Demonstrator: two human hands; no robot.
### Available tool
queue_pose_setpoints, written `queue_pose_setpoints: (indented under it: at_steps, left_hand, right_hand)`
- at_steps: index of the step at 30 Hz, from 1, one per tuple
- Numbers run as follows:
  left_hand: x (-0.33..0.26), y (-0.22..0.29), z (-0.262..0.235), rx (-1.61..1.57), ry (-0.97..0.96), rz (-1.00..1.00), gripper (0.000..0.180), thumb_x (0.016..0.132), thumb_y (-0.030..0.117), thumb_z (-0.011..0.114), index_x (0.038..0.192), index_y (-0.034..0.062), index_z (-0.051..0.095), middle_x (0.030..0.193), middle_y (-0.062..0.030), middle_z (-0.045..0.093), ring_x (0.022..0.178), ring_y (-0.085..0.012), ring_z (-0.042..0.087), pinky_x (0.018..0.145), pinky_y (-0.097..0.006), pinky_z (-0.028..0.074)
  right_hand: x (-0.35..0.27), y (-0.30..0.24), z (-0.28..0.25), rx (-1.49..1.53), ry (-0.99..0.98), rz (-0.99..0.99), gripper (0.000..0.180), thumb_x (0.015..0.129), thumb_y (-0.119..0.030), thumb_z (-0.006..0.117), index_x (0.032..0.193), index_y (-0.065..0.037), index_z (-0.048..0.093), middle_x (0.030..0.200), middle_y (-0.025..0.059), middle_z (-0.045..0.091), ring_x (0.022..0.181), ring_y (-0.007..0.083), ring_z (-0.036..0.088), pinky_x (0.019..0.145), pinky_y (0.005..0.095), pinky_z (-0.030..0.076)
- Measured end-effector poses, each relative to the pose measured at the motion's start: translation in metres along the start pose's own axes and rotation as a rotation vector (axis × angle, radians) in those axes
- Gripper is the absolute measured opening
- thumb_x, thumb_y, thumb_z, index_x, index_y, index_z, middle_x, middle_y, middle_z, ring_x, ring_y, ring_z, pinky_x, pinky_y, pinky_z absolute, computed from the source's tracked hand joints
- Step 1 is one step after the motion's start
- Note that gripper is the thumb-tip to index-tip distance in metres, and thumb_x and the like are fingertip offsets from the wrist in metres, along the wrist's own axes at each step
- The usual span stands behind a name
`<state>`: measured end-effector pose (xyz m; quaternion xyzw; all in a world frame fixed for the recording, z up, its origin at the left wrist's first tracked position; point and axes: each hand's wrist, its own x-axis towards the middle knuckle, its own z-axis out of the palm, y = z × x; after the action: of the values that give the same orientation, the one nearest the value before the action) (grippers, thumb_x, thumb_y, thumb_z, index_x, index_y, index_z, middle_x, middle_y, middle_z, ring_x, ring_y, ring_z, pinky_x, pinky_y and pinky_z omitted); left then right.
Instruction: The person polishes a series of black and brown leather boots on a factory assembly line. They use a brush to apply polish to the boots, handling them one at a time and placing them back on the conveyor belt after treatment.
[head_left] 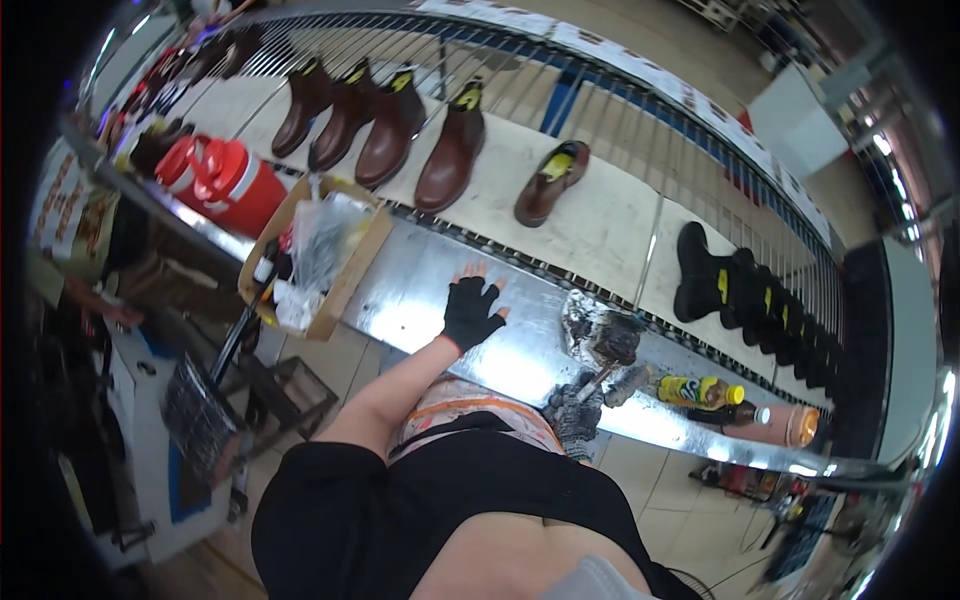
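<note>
One hand shows clearly: the left hand [471, 312], in a black fingerless glove, lies palm down on the shiny metal counter [420, 290] with its fingers spread and nothing in its grasp. Its bare forearm runs back and down toward the lower edge, over a black garment. The right hand does not come into sight at all; only a patch of bare arm shows at the bottom edge, so how that hand stands cannot be told.

Just to the left of the gloved hand sits an open cardboard box [355, 270] stuffed with clear plastic bags and small bottles. To the right, well apart from the hand, lies a blackened, messy heap of rags and brushes [598, 345], its single pieces too smeared to tell apart. Beyond the counter, four brown boots [385, 125] and a low brown shoe [551, 180] rest on a pale conveyor, with black boots [735, 290] farther right, their row bent and cut off by the dark rim.
</note>
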<state>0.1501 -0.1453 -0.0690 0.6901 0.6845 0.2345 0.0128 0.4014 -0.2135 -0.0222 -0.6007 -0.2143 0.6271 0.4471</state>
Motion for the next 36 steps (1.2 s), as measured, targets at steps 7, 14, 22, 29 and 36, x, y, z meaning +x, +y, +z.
queue_pose_setpoints:
  at_steps: [7, 14, 22, 29, 36]
  left_hand:
    - [0.004, 0.004, -0.005, -0.019, -0.008, -0.013, 0.056, 0.079, 0.041, 0.06, 0.129, 0.0177, 0.048, 0.14, -0.025, 0.03, 0.13, -0.0423, 0.027, 0.105, -0.055, 0.021]
    - [0.002, 0.003, -0.003, -0.046, -0.008, -0.015, 0.057, 0.08, 0.042, 0.059, 0.13, 0.0178, 0.047, 0.141, -0.0257, 0.028, 0.129, -0.0435, 0.027, 0.104, -0.055, 0.021]
    - [0.001, 0.0, -0.002, -0.06, 0.023, -0.004, 0.057, 0.079, 0.043, 0.058, 0.129, 0.0168, 0.048, 0.141, -0.0255, 0.028, 0.13, -0.0431, 0.025, 0.105, -0.055, 0.019]
    - [0.014, -0.023, 0.001, -0.106, -0.118, -0.096, 0.049, 0.073, 0.04, 0.063, 0.115, 0.0154, 0.056, 0.136, -0.0166, 0.039, 0.123, -0.0352, 0.037, 0.097, -0.052, 0.03]
    - [0.068, -0.1, -0.101, 0.257, 0.371, -0.184, 0.039, 0.067, 0.037, 0.069, 0.098, 0.0139, 0.06, 0.132, -0.017, 0.043, 0.127, -0.0353, 0.032, 0.102, -0.057, 0.023]
  right_hand:
    - [0.002, -0.001, -0.002, -0.015, -0.004, -0.02, 0.041, 0.086, 0.003, 0.049, 0.119, -0.017, 0.033, 0.071, 0.0071, 0.05, 0.051, 0.0142, 0.05, 0.037, 0.0261, 0.04]
    - [0.001, 0.002, -0.008, -0.001, -0.011, -0.034, 0.044, 0.084, 0.003, 0.05, 0.121, -0.016, 0.035, 0.072, 0.0066, 0.052, 0.054, 0.0145, 0.052, 0.038, 0.0262, 0.042]
    - [0.003, 0.002, 0.0, 0.0, 0.01, -0.064, 0.036, 0.084, 0.004, 0.05, 0.113, -0.015, 0.041, 0.068, 0.0044, 0.049, 0.049, 0.0137, 0.05, 0.038, 0.0268, 0.041]
    - [0.003, 0.002, 0.0, 0.03, 0.011, -0.04, 0.033, 0.085, 0.003, 0.05, 0.111, -0.015, 0.042, 0.067, 0.0042, 0.049, 0.05, 0.0135, 0.05, 0.037, 0.0262, 0.041]
    - [0.001, 0.002, 0.006, -0.028, -0.007, -0.097, 0.03, 0.085, 0.002, 0.052, 0.108, -0.013, 0.041, 0.065, 0.0037, 0.048, 0.048, 0.0132, 0.048, 0.037, 0.0257, 0.04]
